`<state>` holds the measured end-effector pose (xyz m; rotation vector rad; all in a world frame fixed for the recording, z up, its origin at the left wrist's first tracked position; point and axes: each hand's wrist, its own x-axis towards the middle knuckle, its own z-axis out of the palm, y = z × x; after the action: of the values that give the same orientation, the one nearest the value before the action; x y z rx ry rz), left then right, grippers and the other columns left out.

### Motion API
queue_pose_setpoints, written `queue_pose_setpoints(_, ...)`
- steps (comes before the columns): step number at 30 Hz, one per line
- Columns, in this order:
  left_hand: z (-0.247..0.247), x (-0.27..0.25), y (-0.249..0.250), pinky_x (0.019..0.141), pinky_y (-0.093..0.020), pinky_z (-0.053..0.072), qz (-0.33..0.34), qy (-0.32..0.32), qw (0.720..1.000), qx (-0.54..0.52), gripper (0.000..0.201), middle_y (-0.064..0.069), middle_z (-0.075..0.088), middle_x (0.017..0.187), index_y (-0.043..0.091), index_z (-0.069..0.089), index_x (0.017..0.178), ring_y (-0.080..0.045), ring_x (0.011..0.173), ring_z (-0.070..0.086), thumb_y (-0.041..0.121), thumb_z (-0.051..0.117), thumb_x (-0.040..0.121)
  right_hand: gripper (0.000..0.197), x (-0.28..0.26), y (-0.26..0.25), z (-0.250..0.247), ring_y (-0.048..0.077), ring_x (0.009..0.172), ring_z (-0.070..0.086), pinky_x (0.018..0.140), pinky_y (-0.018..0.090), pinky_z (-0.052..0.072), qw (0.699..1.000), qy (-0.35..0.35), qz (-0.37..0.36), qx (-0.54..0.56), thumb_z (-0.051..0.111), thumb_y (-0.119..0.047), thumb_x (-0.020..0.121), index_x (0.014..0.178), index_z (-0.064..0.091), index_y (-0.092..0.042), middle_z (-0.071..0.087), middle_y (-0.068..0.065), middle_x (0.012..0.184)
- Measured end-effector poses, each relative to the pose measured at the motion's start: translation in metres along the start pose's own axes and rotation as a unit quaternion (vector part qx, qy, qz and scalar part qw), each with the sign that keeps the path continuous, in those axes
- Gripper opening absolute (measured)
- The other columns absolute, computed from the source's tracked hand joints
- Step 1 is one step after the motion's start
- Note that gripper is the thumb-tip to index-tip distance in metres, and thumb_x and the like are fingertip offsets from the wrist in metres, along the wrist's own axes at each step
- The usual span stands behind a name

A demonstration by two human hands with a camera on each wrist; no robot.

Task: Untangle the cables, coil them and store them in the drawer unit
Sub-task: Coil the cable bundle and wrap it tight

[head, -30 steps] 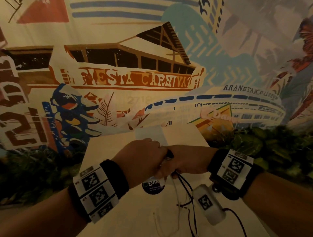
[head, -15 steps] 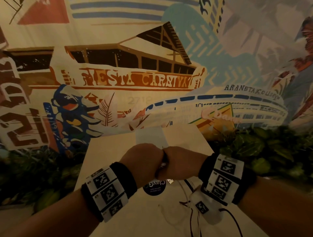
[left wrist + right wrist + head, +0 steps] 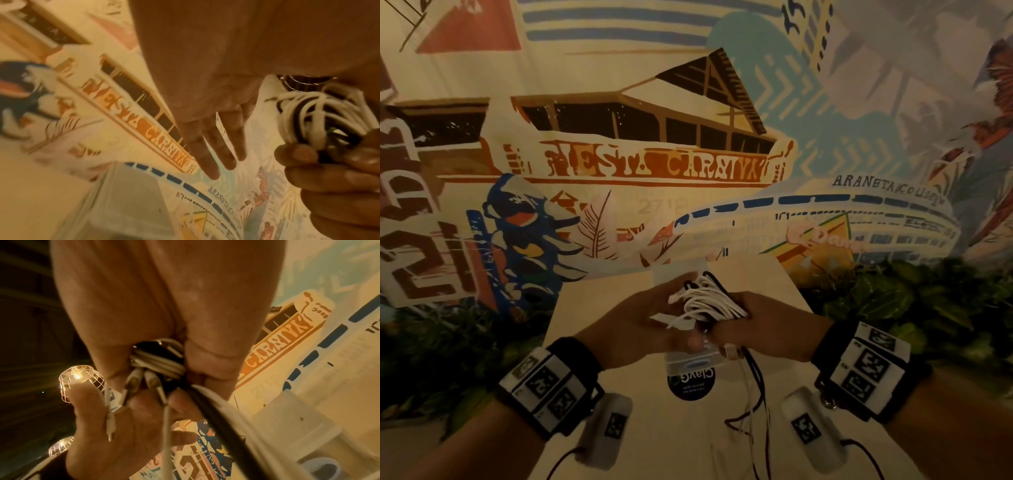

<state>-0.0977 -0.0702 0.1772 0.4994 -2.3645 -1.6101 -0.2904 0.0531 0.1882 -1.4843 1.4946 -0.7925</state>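
Note:
A bundle of white and black cables (image 3: 709, 301) (image 3: 304, 116) (image 3: 156, 360) is wound into a small coil above the table. My right hand (image 3: 729, 329) (image 3: 308, 155) grips it, fingers and thumb curled round the coil. My left hand (image 3: 654, 318) (image 3: 213, 146) is beside it with fingers straight; in the right wrist view its palm (image 3: 131, 418) lies under the dangling plug ends. Loose black and white cable tails (image 3: 753, 394) hang from the right hand onto the table. The translucent drawer unit (image 3: 688, 359) (image 3: 127, 203) (image 3: 287, 426) stands just below the hands, mostly hidden by them.
The cream table (image 3: 681, 445) carries a round dark sticker (image 3: 690, 382) in front of the drawer unit. Green plants (image 3: 448, 342) (image 3: 893, 301) flank the table on both sides. A painted mural wall (image 3: 688, 137) rises right behind it.
Both fists were pressed together over the table. Now the left hand has opened and drawn slightly away, and the white coil shows in the right hand's grip.

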Motion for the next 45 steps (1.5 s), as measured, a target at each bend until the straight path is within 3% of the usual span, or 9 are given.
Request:
queue_pose_setpoints(3, 0.020, -0.001, 0.010, 0.102, -0.028, 0.051, 0.033, -0.013, 0.993, -0.111, 0.059, 0.014, 0.068, 0.129, 0.039, 0.067, 0.127, -0.009, 0.124, 0.061, 0.053, 0.084, 0.072, 0.029, -0.003, -0.002, 0.007, 0.011, 0.094, 0.068, 0.090, 0.032, 0.054, 0.999, -0.021, -0.027, 0.007, 0.065, -0.023, 0.099, 0.127, 0.064, -0.028, 0.072, -0.010, 0.103)
queue_pose_setpoints(6, 0.037, 0.003, 0.014, 0.103, -0.028, 0.050, 0.034, -0.011, 0.985, -0.169, 0.078, 0.024, 0.067, 0.125, 0.034, 0.058, 0.128, -0.005, 0.121, 0.062, 0.067, 0.084, 0.062, 0.038, -0.005, -0.008, 0.015, 0.022, 0.114, 0.065, 0.101, 0.033, 0.054, 0.997, -0.047, -0.054, 0.012, 0.061, -0.013, 0.101, 0.137, 0.057, -0.024, 0.067, 0.008, 0.127)
queue_pose_setpoints(9, 0.039, 0.003, 0.018, 0.098, -0.033, 0.053, 0.048, -0.019, 0.979, -0.199, 0.060, 0.009, 0.069, 0.129, 0.037, 0.071, 0.122, -0.021, 0.124, 0.062, 0.057, 0.086, 0.067, 0.032, -0.012, -0.018, 0.017, 0.025, 0.109, 0.066, 0.093, 0.025, 0.056, 0.996, -0.065, -0.063, 0.026, 0.059, -0.009, 0.101, 0.132, 0.057, -0.016, 0.066, 0.021, 0.125)
queue_pose_setpoints(16, 0.041, 0.005, 0.035, 0.098, -0.025, 0.052, 0.112, 0.027, 0.984, -0.133, 0.011, 0.019, 0.070, 0.122, 0.037, 0.079, 0.088, -0.006, 0.120, 0.062, 0.034, 0.073, 0.080, 0.036, -0.012, -0.031, 0.011, 0.000, 0.113, 0.060, 0.101, 0.020, 0.049, 0.994, -0.052, -0.082, -0.047, 0.066, -0.020, 0.097, 0.130, 0.057, -0.031, 0.063, 0.003, 0.134)
queue_pose_setpoints(24, 0.024, 0.007, 0.046, 0.077, -0.025, 0.059, 0.150, 0.157, 0.967, -0.135, 0.011, -0.006, 0.078, 0.088, 0.003, 0.065, 0.094, -0.020, 0.088, 0.075, 0.006, 0.067, 0.083, 0.037, -0.007, 0.001, 0.021, 0.014, 0.072, 0.058, 0.089, 0.049, 0.053, 0.997, -0.063, -0.030, 0.035, 0.056, -0.059, 0.095, 0.098, 0.064, -0.023, 0.056, -0.007, 0.073)
queue_pose_setpoints(31, 0.010, -0.001, 0.054, 0.067, -0.009, 0.051, 0.066, 0.178, 0.972, 0.137, 0.032, 0.024, 0.071, 0.078, 0.032, 0.065, 0.090, 0.013, 0.076, 0.065, 0.021, 0.088, 0.071, 0.037, -0.011, 0.018, 0.009, 0.016, 0.059, 0.036, 0.077, 0.041, 0.048, 0.987, -0.096, 0.042, 0.119, 0.043, -0.041, 0.107, 0.084, 0.049, -0.013, 0.034, 0.002, 0.071)
queue_pose_setpoints(34, 0.006, 0.000, 0.061, 0.064, -0.017, 0.051, 0.075, 0.091, 0.947, 0.299, 0.035, 0.013, 0.067, 0.071, 0.047, 0.053, 0.075, -0.002, 0.066, 0.062, 0.031, 0.084, 0.072, 0.042, -0.016, 0.024, 0.001, 0.014, 0.055, 0.035, 0.071, 0.034, 0.049, 0.985, -0.089, 0.102, 0.105, 0.043, -0.048, 0.105, 0.085, 0.050, -0.011, 0.035, -0.003, 0.065)
queue_pose_setpoints(40, 0.004, 0.004, 0.054, 0.057, -0.015, 0.033, 0.097, -0.008, 0.891, 0.444, 0.024, 0.013, 0.052, 0.060, 0.038, 0.049, 0.069, -0.005, 0.057, 0.051, 0.047, 0.070, 0.077, 0.040, -0.013, 0.017, -0.004, 0.014, 0.053, 0.019, 0.056, 0.031, 0.018, 0.980, -0.042, 0.158, 0.116, 0.044, -0.041, 0.107, 0.078, 0.053, -0.015, 0.030, -0.004, 0.062)
queue_pose_setpoints(45, 0.000, 0.006, 0.055, 0.057, -0.013, 0.030, 0.075, -0.033, 0.864, 0.497, 0.023, 0.016, 0.050, 0.063, 0.035, 0.053, 0.077, 0.000, 0.060, 0.052, 0.054, 0.065, 0.080, 0.035, -0.007, 0.009, -0.001, 0.011, 0.049, 0.023, 0.053, 0.027, 0.021, 0.979, -0.001, 0.151, 0.136, 0.039, -0.029, 0.108, 0.082, 0.053, -0.011, 0.031, -0.004, 0.061)
